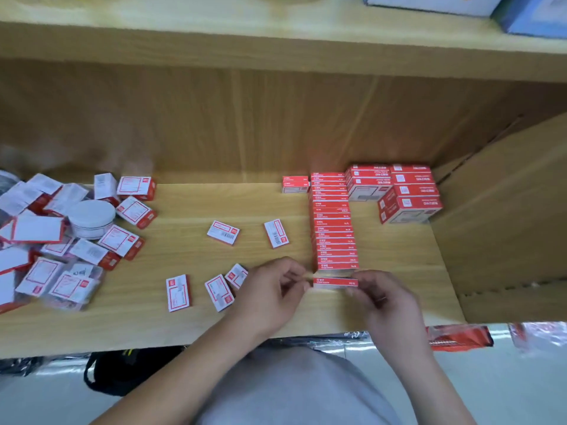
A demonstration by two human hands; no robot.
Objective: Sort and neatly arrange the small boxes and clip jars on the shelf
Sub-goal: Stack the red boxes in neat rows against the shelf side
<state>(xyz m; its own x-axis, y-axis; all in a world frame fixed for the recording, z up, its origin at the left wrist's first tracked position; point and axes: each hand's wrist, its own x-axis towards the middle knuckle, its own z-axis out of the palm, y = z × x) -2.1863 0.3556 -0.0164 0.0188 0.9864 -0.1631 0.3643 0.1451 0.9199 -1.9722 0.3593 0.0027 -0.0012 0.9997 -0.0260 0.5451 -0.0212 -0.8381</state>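
A small red-and-white box [335, 283] stands on edge at the near end of a long row of like boxes [333, 222] on the wooden shelf [196, 320]. My left hand [273, 289] pinches its left end and my right hand [380, 296] pinches its right end. Several loose small boxes lie flat on the shelf, such as one [223, 232], another [276, 233] and a third [178, 292]. A jumbled heap of larger boxes [49, 240] at the left surrounds a white-lidded clip jar [92, 217].
Stacked bigger red boxes [408, 194] fill the back right corner, with two small boxes [295, 184] beside the row's far end. A cardboard panel [506, 225] walls the right side. An upper shelf board [276, 41] overhangs. Below the shelf edge lies a black bag [122, 372].
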